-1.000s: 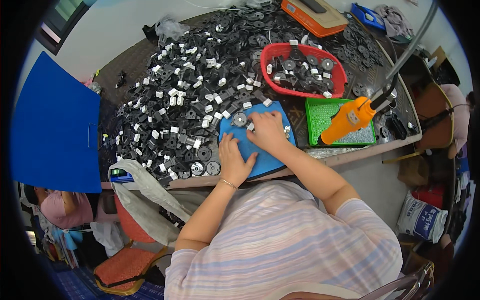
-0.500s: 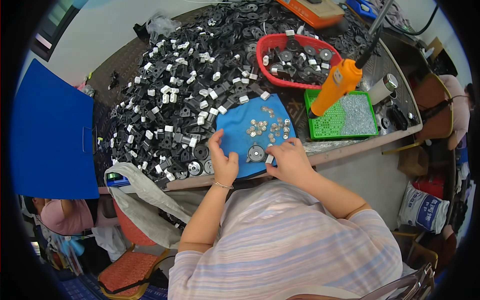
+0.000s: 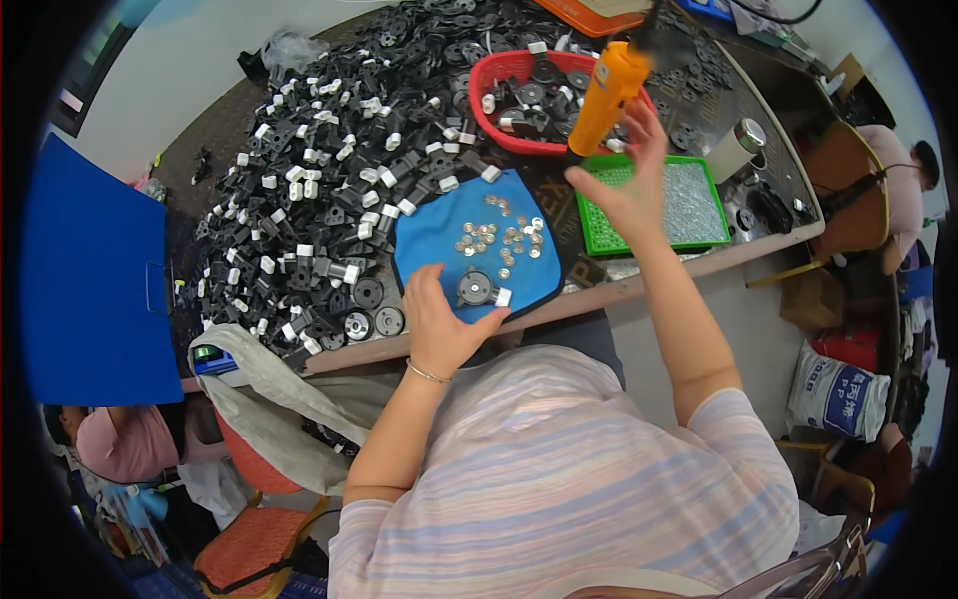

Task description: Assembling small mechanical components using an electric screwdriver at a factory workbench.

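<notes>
A round black part with a grey disc face and a white end lies on the blue cloth. My left hand curves around its near left side, fingers and thumb apart, the thumb tip close to the white end. Small round metal pieces are scattered on the cloth beyond it. My right hand is raised over the green tray, thumb and fingers spread, beside an orange electric screwdriver that hangs upright. Whether its fingertips touch the screwdriver, I cannot tell.
A large heap of black parts with white ends covers the table's left and back. A red basket of similar parts stands behind the cloth. Clear small pieces fill part of the green tray. A flask stands to its right.
My right hand has left the cloth and risen to the right, up to the screwdriver. The white-ended piece it held now sits against the round part. My left hand stays beside the part.
</notes>
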Demonstrator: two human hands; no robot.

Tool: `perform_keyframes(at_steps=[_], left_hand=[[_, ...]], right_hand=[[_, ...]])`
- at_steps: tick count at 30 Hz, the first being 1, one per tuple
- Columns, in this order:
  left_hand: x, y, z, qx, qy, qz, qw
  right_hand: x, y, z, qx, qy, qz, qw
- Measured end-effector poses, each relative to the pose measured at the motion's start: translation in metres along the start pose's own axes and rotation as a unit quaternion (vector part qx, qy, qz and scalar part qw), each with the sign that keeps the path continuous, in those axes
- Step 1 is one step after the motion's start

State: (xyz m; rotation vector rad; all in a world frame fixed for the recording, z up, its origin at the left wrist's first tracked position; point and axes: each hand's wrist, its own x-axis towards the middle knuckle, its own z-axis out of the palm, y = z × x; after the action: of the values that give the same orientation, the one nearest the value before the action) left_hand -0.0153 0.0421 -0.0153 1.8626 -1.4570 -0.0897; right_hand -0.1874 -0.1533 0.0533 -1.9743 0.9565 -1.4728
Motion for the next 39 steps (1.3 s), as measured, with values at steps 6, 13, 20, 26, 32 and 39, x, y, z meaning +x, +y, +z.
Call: perform_keyframes(at_steps=[6, 13, 20, 26, 32, 39], left_hand=[[0.007, 0.02, 0.011, 0.092, -0.033, -0.023, 0.995], [0.009, 0.023, 0.027, 0.161, -0.02, -0.052, 0.985], [0.019, 0.02, 0.022, 0.05, -0.061, 0.004, 0.997], [0.031, 0.014, 0.023, -0.002, -0.137, 0.025, 0.99], [0.025, 0.008, 0.021, -0.042, -0.126, 0.016, 0.991], [0.024, 0.007, 0.007, 0.018, -0.104, 0.011, 0.994]], right_hand=[[0.029, 0.019, 0.016, 0.243, -0.068, 0.112, 0.961], [0.024, -0.011, -0.012, 0.315, -0.004, 0.017, 0.949], [0.0, -0.005, -0.034, 0.278, 0.007, 0.064, 0.959], [-0.014, 0.006, -0.034, 0.244, 0.043, 0.038, 0.968], [-0.014, 0.012, -0.03, 0.228, 0.045, 0.035, 0.972], [-0.014, 0.011, -0.03, 0.235, 0.044, 0.041, 0.97]])
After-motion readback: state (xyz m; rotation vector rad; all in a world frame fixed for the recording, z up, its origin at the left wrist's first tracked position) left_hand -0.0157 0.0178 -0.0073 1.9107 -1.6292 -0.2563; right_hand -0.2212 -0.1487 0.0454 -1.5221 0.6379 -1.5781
